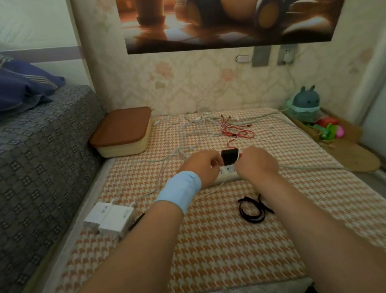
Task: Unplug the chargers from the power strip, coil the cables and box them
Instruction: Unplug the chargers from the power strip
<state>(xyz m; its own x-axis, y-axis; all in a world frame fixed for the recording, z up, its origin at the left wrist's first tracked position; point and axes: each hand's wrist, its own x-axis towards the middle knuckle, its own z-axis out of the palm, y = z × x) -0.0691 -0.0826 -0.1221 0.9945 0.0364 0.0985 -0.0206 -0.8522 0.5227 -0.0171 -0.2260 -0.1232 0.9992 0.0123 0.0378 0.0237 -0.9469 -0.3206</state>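
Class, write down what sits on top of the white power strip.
A black charger sits on the power strip, gripped by the right hand, with bare sockets showing beside it. That hand and the left hand cover the rest, so other plugs cannot be seen.

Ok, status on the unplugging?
Right hand grips black charger at power strip. Left hand curled alongside, hold unclear. Two white chargers already loose; box closed.

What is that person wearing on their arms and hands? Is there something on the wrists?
A wide, light blue wristband wraps the left wrist, just behind the left hand. Both forearms are bare, with no sleeves showing. The right hand and its wrist wear nothing that shows: no band, no glove. I can't make out any rings on either hand.
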